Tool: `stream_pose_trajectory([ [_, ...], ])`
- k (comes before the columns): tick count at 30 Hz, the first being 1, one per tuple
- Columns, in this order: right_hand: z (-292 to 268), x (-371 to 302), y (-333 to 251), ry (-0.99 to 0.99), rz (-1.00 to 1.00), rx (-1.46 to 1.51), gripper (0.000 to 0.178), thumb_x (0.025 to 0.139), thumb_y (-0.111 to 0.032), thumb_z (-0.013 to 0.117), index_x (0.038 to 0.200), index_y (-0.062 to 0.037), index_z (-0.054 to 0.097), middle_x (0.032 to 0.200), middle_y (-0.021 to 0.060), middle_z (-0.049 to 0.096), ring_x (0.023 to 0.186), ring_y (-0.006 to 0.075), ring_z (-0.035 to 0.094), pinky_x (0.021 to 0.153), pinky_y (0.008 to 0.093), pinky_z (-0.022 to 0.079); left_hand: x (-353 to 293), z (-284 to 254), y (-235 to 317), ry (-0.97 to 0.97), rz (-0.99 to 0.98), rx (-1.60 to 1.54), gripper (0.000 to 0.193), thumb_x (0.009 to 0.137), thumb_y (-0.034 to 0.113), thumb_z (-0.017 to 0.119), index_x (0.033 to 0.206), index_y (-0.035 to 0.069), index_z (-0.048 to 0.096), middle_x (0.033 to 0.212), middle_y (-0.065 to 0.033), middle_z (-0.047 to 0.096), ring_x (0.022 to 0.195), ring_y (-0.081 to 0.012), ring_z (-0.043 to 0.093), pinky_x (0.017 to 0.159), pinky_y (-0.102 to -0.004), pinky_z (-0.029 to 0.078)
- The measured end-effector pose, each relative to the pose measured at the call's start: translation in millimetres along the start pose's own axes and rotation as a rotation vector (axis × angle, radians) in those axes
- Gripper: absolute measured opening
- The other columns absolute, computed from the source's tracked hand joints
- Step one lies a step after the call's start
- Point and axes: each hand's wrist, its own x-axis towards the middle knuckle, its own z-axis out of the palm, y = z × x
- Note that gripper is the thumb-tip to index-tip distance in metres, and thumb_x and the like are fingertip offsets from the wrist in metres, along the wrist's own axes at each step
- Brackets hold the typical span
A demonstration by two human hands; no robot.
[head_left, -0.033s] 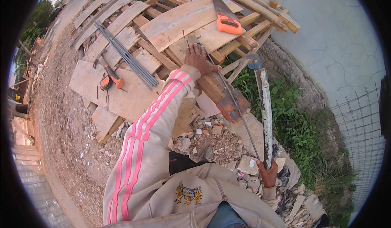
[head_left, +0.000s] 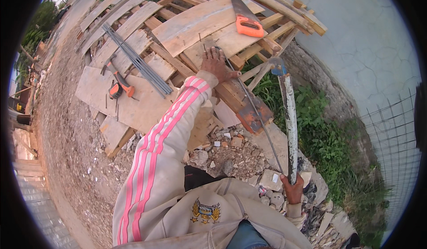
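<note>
1. Lays the bare left hand (head_left: pixel 215 66) at 12 o'clock of the view, palm down over a brown timber beam (head_left: pixel 230 97), with fingers spread and straight, gripping nothing visible, and thumb reaching toward 3 o'clock.
2. Has a long, thin, dark metal rod (head_left: pixel 269 138) running from beside the left fingers toward 5 o'clock, close by the left thumb tip and over the beam's rusty metal plate (head_left: pixel 250 119); cannot tell about contact at that thumb.
3. Closes the bare right hand (head_left: pixel 292 190), between 4 and 5 o'clock, around the lower end of a long white tube with flaking paint (head_left: pixel 291 129), rising toward 12 o'clock to a blue end piece (head_left: pixel 277 65).
4. Brings the rod's lower end up to the right thumb, at 11 o'clock from the fist; cannot tell whether also gripped there.
5. Keeps near 10 o'clock, on pale planks, a bundle of grey metal bars (head_left: pixel 138 62), an orange-and-black-handled hammer (head_left: pixel 120 79) and an orange-and-black tape measure (head_left: pixel 115 90).
6. Shows toward 1 o'clock an orange-handled handsaw (head_left: pixel 247 21) on the boards, and at 3 o'clock leafy green plants (head_left: pixel 313 115).
</note>
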Motion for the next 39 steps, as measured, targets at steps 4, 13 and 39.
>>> stream_pose_trajectory([
  [4, -13.2, 7.7, 9.5, 0.053, -0.088, -0.098, 0.03, 0.086, -0.021, 0.083, 0.093, 0.0022, 0.065, 0.07, 0.0015, 0.06, 0.065, 0.0112, 0.053, 0.059, 0.0308, 0.045, 1.3, 0.5, 3.4, 0.011, 0.006, -0.034, 0.127, 0.079, 0.091, 0.05, 0.159, -0.004, 0.026, 0.165, -0.0296, 0.024, 0.154, -0.0476, 0.018, 0.126, -0.0544, 0.015],
  [13, -99.6, 27.5, 33.1, 0.277, -0.249, -0.425, 0.027, 0.088, -0.021, 0.081, 0.091, 0.0004, 0.065, 0.07, 0.0068, 0.06, 0.064, 0.0139, 0.053, 0.061, 0.033, 0.045, 2.8, 7.5, 1.8, 0.002, 0.016, -0.041, 0.135, 0.073, 0.094, 0.053, 0.16, -0.005, 0.022, 0.167, -0.0249, 0.021, 0.155, -0.0483, 0.013, 0.126, -0.0541, 0.015],
  [39, -225.3, 232.5, 32.6, -0.043, -0.626, -1.094, 0.025, 0.067, -0.018, 0.082, 0.083, -0.0098, 0.065, 0.075, 0.0164, 0.068, 0.074, 0.0423, 0.066, 0.068, 0.0531, 0.051, 0.8, 21.0, -5.3, 0.077, 0.029, 0.051, 0.137, 0.07, 0.096, 0.053, 0.158, -0.007, 0.027, 0.164, -0.0297, 0.024, 0.153, -0.05, 0.019, 0.124, -0.0569, 0.023],
])
